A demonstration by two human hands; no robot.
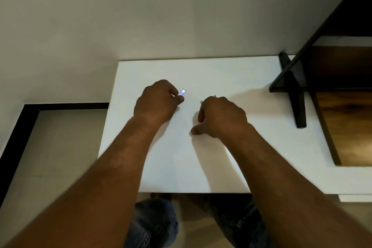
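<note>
My left hand (pixel 158 102) rests on the white table (pixel 201 159) and pinches a small shiny rectangular piece (pixel 182 92) between thumb and fingers; its far end sticks out past my fingertips. To its right, my right hand (pixel 220 117) lies knuckles-up on the table with fingers curled down. Small greenish-grey bits (pixel 201 102) peek out at its fingertips, mostly hidden under the hand. Its thumb touches the tabletop. I cannot tell what this hidden thing is.
A black stand with a flat foot (pixel 298 104) sits at the table's right side, beside a dark wooden surface (pixel 346 119). A pale wall rises behind the table. My knees in jeans (pixel 155 221) show below the table's near edge.
</note>
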